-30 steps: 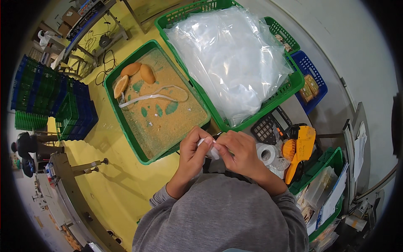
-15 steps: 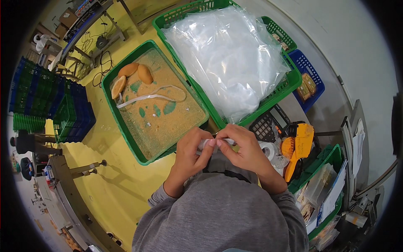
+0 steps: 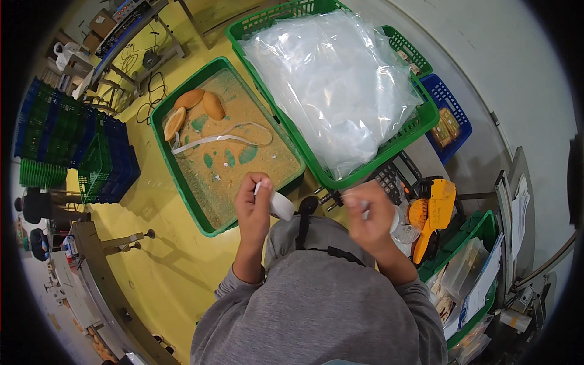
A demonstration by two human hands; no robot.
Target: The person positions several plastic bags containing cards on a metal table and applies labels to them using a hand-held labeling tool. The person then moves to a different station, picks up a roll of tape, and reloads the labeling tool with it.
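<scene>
My left hand (image 3: 251,205) is raised in front of my chest and pinches a small white rolled piece (image 3: 280,205), perhaps tape or a strip. My right hand (image 3: 372,220) is apart from it on the right, blurred by motion, with its fingers curled. A small pale bit (image 3: 364,211) shows between those fingers. Both hands hover above the near edge of a green crate (image 3: 182,182) that has a crumb-covered floor. Three bread rolls (image 3: 213,104) and a loose white strip (image 3: 214,139) lie in its far corner.
A second green crate (image 3: 420,125) holds a heap of clear plastic bags (image 3: 333,79). Behind it is a blue basket (image 3: 449,100). A yellow hand tool (image 3: 433,210), a tape roll (image 3: 404,234) and a calculator (image 3: 389,176) lie at right. Stacked blue and green crates (image 3: 67,146) stand at left.
My hands were together on one small white thing; now they have pulled apart, the left keeping the white piece and the right swinging out to the right.
</scene>
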